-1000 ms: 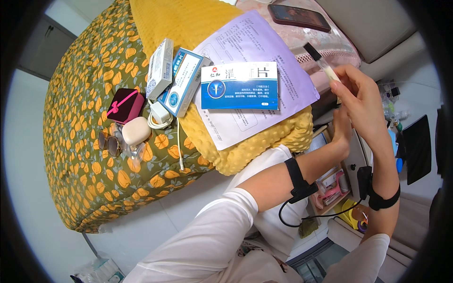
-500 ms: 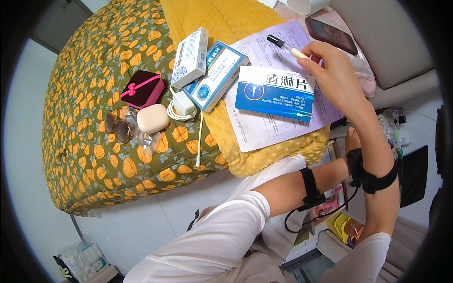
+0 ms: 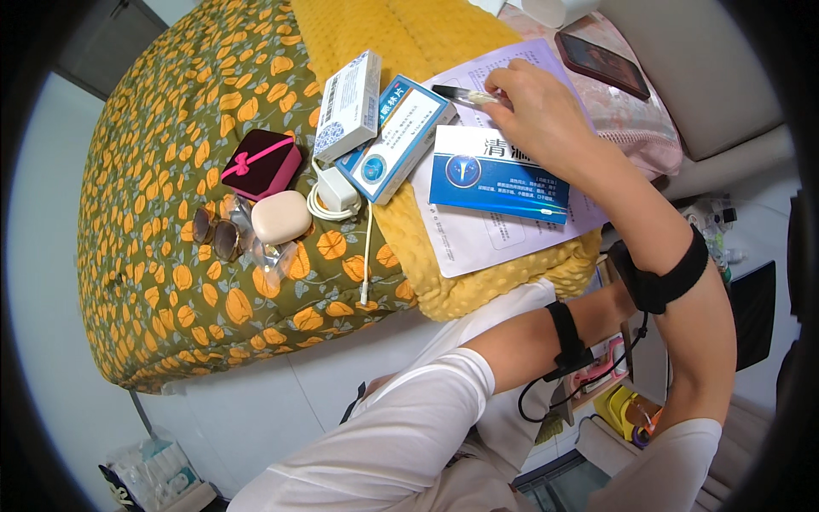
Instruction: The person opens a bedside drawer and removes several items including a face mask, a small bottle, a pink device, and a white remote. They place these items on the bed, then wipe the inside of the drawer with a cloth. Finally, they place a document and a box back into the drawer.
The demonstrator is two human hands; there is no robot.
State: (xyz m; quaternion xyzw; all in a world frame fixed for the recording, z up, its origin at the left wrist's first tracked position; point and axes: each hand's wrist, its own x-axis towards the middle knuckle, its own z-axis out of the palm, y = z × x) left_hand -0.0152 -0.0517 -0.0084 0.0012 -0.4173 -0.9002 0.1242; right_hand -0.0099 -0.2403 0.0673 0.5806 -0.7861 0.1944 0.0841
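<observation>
Black is covering one end of the small tube (image 3: 467,94) that my right hand (image 3: 537,111) is gripping over the purple sheet (image 3: 456,246). From far away, I am seeing that dark end pointing left, near the big blue box (image 3: 495,189) lying on the sheet. My left hand is hiding, so I cannot tell if it is open.

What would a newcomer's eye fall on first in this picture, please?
Probably the green bedcover with its orange flower pattern, which fills much of the left side. Next might come the right hand, holding a small black-capped tube over the pale purple sheet, and the large blue-and-white box lying on that sheet.
</observation>
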